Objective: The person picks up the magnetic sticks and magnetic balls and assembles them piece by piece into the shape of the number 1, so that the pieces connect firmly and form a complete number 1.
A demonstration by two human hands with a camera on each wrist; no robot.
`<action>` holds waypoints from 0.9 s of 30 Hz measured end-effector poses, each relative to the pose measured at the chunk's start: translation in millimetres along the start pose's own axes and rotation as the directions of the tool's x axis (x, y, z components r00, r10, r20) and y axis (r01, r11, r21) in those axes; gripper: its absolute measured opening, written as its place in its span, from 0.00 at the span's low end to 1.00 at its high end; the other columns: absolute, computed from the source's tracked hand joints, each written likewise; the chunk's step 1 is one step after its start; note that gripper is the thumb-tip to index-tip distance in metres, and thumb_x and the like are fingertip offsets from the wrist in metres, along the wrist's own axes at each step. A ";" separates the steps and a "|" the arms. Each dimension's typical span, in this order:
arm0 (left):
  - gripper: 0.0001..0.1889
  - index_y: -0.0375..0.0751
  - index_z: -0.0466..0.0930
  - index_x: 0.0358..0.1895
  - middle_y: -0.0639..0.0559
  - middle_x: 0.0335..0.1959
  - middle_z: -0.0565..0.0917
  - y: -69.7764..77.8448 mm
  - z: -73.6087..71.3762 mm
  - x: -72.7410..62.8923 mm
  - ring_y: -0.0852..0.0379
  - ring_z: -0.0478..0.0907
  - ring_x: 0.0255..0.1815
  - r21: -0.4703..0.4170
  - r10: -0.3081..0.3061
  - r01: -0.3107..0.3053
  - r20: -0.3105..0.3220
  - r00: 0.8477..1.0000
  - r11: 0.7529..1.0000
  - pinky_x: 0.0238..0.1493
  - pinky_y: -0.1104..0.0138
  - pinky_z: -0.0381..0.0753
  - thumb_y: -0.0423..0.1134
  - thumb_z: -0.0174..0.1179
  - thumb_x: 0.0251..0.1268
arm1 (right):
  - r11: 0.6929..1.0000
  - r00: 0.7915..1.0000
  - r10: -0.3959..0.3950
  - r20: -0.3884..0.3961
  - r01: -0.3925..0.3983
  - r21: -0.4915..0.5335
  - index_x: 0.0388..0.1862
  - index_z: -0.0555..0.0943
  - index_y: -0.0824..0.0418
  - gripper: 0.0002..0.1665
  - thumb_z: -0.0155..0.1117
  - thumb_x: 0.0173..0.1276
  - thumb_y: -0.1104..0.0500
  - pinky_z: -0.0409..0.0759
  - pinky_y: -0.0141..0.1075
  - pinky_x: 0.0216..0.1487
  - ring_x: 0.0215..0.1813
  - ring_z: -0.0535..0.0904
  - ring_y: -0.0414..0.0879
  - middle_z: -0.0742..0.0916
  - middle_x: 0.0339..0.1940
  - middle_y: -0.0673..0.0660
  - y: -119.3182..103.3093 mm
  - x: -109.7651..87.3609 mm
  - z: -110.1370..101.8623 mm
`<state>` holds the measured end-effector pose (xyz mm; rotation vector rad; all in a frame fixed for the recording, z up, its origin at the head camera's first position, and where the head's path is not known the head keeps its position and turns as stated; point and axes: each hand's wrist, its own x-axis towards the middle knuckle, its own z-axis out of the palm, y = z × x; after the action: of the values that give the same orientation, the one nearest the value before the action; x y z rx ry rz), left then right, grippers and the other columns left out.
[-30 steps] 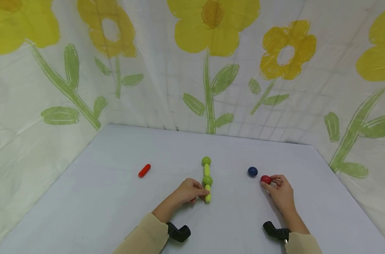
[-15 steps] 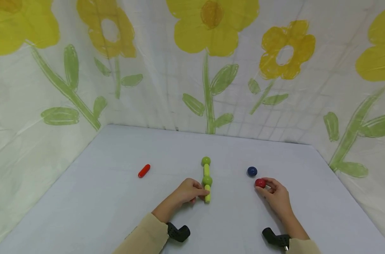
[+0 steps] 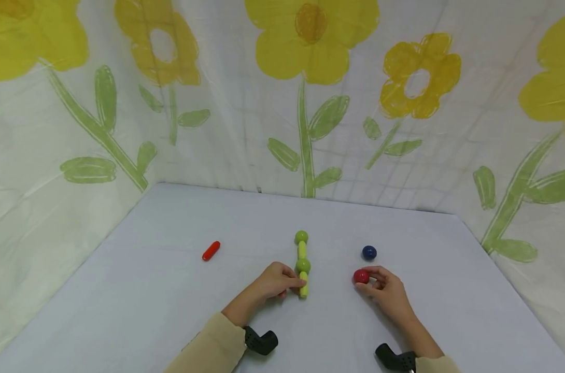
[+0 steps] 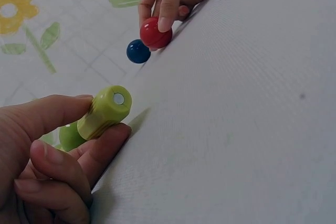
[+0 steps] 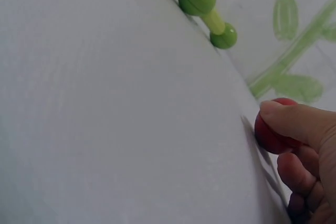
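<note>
A chain of two green balls (image 3: 303, 265) and two yellow-green rods lies in a line at the middle of the table. My left hand (image 3: 278, 280) pinches the near yellow-green rod (image 4: 105, 113) between thumb and fingers; its free end shows a round silvery spot in the left wrist view. My right hand (image 3: 389, 293) pinches a red ball (image 3: 361, 276) between thumb and fingers, to the right of the chain and apart from it. A dark blue ball (image 3: 369, 253) rests just beyond the red one.
A red rod (image 3: 211, 250) lies by itself on the white table (image 3: 124, 290), left of the chain. Behind the table hangs a white sheet (image 3: 236, 129) painted with yellow flowers. A black wrist device (image 3: 261, 342) sits at each sleeve.
My right hand has carried the red ball leftward and a little nearer to me, away from the blue ball's side and closer to the chain. The left hand keeps its grip in place.
</note>
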<state>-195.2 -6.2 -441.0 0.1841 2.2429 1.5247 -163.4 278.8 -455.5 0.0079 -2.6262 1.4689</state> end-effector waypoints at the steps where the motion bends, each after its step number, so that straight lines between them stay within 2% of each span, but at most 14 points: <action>1: 0.09 0.36 0.83 0.32 0.52 0.22 0.84 0.3 0.0 -0.2 0.66 0.62 0.11 -0.001 0.000 0.000 -0.001 1.000 1.000 0.15 0.75 0.60 0.39 0.68 0.61 | 1.000 1.000 0.000 0.009 0.000 0.010 0.51 0.80 0.66 0.23 0.75 0.57 0.63 0.66 0.29 0.22 0.23 0.69 0.39 0.86 0.40 0.60 -1.2 -0.2 2.5; 9: 0.09 0.36 0.83 0.31 0.53 0.22 0.84 2.2 0.0 -1.7 0.66 0.62 0.11 -0.001 -0.015 0.015 -0.011 1.000 1.000 0.15 0.75 0.60 0.39 0.68 0.60 | 0.999 0.996 0.015 0.091 -0.019 0.043 0.50 0.81 0.64 0.23 0.76 0.55 0.63 0.66 0.29 0.23 0.24 0.69 0.40 0.86 0.38 0.57 -16.9 -5.3 20.3; 15: 0.09 0.36 0.83 0.32 0.53 0.22 0.83 3.7 0.4 -2.3 0.66 0.62 0.11 0.004 -0.024 0.024 -0.012 1.000 1.000 0.15 0.75 0.60 0.39 0.68 0.60 | 0.998 0.992 0.024 0.125 -0.030 0.051 0.48 0.81 0.64 0.23 0.77 0.53 0.64 0.67 0.29 0.23 0.22 0.69 0.40 0.86 0.33 0.54 -24.4 -10.2 30.3; 23: 0.09 0.36 0.84 0.33 0.53 0.23 0.83 4.1 0.2 -3.0 0.66 0.62 0.12 0.016 -0.025 0.026 -0.015 1.000 1.000 0.15 0.75 0.60 0.39 0.68 0.60 | 0.996 0.978 -0.069 0.199 0.056 0.069 0.47 0.80 0.64 0.23 0.78 0.53 0.62 0.67 0.28 0.22 0.22 0.69 0.38 0.86 0.32 0.53 -27.2 -15.9 38.2; 27: 0.09 0.36 0.85 0.33 0.53 0.23 0.83 3.0 -0.2 -1.7 0.65 0.62 0.12 0.022 -0.021 0.022 -0.010 1.000 1.000 0.15 0.75 0.60 0.40 0.67 0.61 | 0.995 0.968 -0.090 0.235 0.080 0.053 0.45 0.83 0.64 0.21 0.78 0.53 0.60 0.66 0.28 0.21 0.21 0.69 0.37 0.82 0.24 0.52 -30.5 -17.5 40.4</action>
<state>-194.1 -5.8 -437.8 0.1586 2.2633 1.4933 -148.5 227.4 -452.6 0.3166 -2.7355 1.5842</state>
